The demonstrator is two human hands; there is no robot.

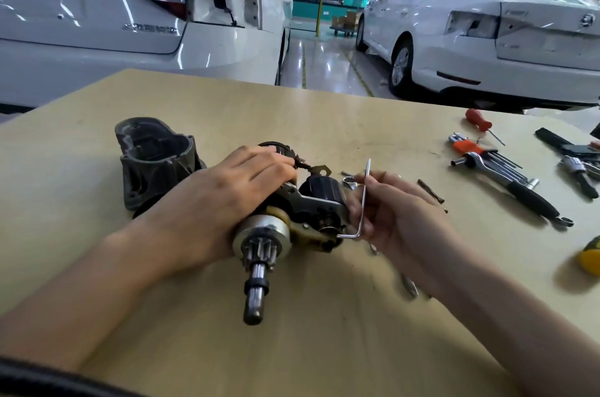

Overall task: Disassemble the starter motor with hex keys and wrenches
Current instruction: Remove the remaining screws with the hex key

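The right hand (394, 214) pinches the long arm of an L-shaped hex key (363, 201) between thumb and fingertips; its short arm points into the starter motor (285, 218). The left hand (227, 198) lies over the motor body, fingers curled loosely around it. The motor rests on the table (324, 123), shaft toward the camera, with a removed housing (156, 162) just to its left.

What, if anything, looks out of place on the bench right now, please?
Nothing alarming. The nose housing lies detached left of the starter motor, as disassembly would leave it. Loose bolts lie scattered by the right hand and could roll.
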